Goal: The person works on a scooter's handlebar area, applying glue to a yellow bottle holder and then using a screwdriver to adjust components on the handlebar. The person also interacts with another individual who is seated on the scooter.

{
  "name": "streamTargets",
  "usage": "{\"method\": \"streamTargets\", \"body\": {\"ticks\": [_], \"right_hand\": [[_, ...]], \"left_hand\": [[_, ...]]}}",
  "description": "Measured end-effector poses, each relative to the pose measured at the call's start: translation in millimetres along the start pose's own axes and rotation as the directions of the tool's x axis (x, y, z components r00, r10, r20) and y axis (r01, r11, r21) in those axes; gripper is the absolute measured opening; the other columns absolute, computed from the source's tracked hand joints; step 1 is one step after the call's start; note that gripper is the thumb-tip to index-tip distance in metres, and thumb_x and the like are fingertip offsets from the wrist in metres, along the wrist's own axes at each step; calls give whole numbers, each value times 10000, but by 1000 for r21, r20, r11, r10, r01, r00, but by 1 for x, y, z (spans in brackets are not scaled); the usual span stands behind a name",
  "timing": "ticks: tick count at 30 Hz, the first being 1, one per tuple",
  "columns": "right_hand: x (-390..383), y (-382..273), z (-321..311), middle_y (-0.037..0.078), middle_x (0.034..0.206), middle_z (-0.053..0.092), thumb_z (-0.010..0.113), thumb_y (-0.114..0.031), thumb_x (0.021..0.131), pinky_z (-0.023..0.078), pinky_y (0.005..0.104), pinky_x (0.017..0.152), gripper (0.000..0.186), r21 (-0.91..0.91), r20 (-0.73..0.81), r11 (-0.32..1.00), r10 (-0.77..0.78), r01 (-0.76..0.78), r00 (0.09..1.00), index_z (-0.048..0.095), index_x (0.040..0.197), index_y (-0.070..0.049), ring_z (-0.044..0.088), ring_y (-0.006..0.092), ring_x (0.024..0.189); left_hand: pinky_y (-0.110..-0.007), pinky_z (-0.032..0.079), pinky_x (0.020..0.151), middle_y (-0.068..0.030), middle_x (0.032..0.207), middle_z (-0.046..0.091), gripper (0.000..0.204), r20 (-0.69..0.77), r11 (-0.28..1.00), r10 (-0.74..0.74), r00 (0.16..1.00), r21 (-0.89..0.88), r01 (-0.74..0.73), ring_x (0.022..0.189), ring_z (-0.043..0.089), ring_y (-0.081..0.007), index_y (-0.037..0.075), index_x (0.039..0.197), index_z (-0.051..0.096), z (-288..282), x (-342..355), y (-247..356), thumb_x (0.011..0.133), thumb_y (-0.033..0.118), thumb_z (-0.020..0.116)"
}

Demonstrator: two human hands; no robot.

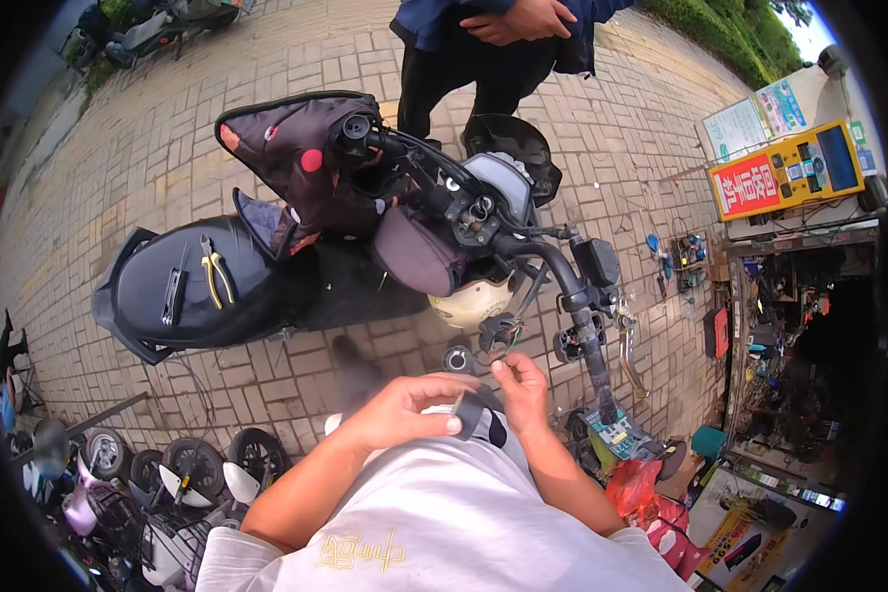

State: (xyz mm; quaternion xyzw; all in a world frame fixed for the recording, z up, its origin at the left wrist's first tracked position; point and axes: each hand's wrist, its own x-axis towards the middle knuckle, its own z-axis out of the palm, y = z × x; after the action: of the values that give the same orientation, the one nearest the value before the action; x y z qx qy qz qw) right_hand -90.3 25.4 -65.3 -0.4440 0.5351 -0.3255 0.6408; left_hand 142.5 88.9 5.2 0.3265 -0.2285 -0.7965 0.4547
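Observation:
My left hand (400, 412) is in front of my shirt, thumb and fingers closed around a dark object whose kind I cannot make out. Beside it, my right hand (523, 390) pinches thin wires below a black handlebar switch housing (500, 333). A dark grip with a round open end (458, 359) is close to my fingertips. The housing hangs near the bare handlebar (577, 306) of a black electric scooter. On its seat (138, 281) lie yellow-handled pliers (215, 271) and a slim dark tool (175, 291).
A person (498, 49) stands beyond the scooter, hands together. A brake lever (629, 350) sticks out at the handlebar's right. To the right are a workshop stall with a yellow box (789, 170) and tools on the paving. Several wheels and scooters (192, 469) line the lower left.

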Motion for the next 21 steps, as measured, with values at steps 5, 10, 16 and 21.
{"method": "streamTargets", "body": {"ticks": [5,10,16,21], "right_hand": [[14,-4,-44,-9,880,617,677,-170,939,432,203,683,178,89,238,993,52,-75,970,639,1018,-15,528,51,759],[26,-7,-73,67,923,690,689,-110,877,467,334,795,156,-187,334,892,-336,411,881,690,1014,-36,604,197,886],[30,-30,-103,163,1018,609,638,86,738,501,376,792,520,-329,593,608,-463,722,659,594,1239,-44,605,326,908],[22,-41,-131,153,1145,608,704,27,717,492,375,809,700,-345,660,657,-338,670,671,488,1379,-36,597,268,911]], "left_hand": [[-381,368,1077,-131,1468,369,393,-190,966,239,952,150,-213,1324,401,-252,1,1197,627,60,57,-75,854,158,737],[-426,310,1111,-108,1448,361,501,-319,964,266,910,58,-261,1363,346,-264,8,1197,642,88,82,-109,833,342,727],[-385,364,1054,-88,1422,415,552,-380,942,284,880,-61,-330,1251,460,-227,11,1207,640,96,104,-142,823,400,715],[-372,413,1023,-103,1199,624,649,-388,903,278,879,-207,-377,1099,579,-192,-39,1269,576,110,107,-140,845,436,698]]}}
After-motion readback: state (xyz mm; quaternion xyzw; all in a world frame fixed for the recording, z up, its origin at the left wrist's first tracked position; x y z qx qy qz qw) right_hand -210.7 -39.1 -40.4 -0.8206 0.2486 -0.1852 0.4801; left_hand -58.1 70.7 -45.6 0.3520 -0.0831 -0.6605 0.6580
